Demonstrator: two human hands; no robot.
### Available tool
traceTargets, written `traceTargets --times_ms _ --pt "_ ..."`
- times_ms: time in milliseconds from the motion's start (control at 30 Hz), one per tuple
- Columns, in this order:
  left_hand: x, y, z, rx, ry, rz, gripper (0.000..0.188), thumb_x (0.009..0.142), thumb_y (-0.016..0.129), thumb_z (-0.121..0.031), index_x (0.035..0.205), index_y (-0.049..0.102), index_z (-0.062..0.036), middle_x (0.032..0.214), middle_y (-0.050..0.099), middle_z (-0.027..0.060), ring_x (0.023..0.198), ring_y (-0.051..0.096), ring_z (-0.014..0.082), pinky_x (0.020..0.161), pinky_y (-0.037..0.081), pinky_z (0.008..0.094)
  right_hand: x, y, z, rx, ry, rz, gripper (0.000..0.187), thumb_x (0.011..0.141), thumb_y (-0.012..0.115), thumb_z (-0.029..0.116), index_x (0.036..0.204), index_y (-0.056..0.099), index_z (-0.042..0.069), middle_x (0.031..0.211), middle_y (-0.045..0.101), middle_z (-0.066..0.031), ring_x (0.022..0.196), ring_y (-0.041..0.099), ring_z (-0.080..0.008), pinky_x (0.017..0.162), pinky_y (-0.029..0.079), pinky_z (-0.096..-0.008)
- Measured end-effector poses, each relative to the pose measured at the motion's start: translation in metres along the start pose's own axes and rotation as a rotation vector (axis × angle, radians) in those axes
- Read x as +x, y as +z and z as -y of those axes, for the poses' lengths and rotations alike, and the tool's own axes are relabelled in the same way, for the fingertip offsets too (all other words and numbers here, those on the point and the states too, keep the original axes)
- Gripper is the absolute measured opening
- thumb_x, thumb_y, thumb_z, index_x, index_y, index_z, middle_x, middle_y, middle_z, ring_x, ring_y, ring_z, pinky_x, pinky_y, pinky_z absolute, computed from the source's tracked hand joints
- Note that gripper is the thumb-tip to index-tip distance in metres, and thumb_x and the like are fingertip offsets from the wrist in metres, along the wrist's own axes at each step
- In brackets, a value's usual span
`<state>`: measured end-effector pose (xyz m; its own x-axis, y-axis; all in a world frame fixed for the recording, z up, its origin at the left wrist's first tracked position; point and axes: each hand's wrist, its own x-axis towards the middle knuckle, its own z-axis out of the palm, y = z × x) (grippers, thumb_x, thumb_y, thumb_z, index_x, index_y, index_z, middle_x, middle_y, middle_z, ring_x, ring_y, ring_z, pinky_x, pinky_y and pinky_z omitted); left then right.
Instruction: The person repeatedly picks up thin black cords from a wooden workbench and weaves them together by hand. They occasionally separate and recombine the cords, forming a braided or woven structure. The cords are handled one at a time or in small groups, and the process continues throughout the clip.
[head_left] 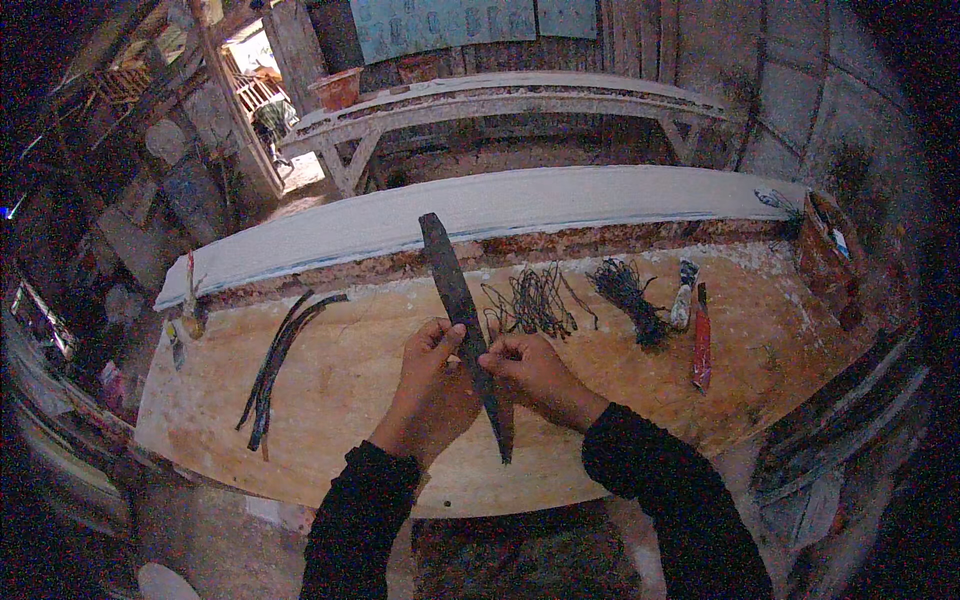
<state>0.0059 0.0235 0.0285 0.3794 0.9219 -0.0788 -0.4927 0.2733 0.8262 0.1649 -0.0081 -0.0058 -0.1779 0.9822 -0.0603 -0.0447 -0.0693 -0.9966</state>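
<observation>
The left hand (435, 398) and right hand (538, 374) clamp the dark strip (455, 290) between fingers (492, 362), work apparently unfinished; narrow strips (268, 375) and string (628, 290) lie untouched.

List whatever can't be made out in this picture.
All in the head view:
Left hand: some fingertips are hidden behind the dark flat strip and the hand itself.
Black sleeves: cut off by the lower edge.
Brown container: its wall hides most of the contents.
Black cord bundle: strands too fine and tangled to trace.
Doorway: glare washes out detail beyond it.
</observation>
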Motion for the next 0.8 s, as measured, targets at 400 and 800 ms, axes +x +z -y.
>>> traceTargets --times_ms 400,800 --pt "-0.008 0.006 0.004 -0.118 -0.13 0.08 0.005 0.09 0.059 -0.003 0.09 0.054 -0.0034 0.08 0.062 0.0089 0.07 0.062 0.0214 0.067 0.053 0.0403 -0.008 0.004 0.026 -0.03 -0.027 -0.182 0.02 0.095 0.057 0.028 0.086 0.061 0.012 0.068 0.054 0.0054 0.058 0.046 -0.002 0.049 0.037 -0.0212" --pt "0.001 -0.006 0.005 0.121 0.039 0.043 0.002 0.092 0.056 -0.004 0.092 0.054 -0.0048 0.087 0.063 0.0092 0.076 0.063 0.0204 0.067 0.054 0.0362 -0.002 0.005 0.007 -0.169 -0.172 -0.078 0.013 0.091 0.062 0.016 0.086 0.061 0.004 0.072 0.056 0.0021 0.067 0.051 -0.0069 0.058 0.041 -0.0227"
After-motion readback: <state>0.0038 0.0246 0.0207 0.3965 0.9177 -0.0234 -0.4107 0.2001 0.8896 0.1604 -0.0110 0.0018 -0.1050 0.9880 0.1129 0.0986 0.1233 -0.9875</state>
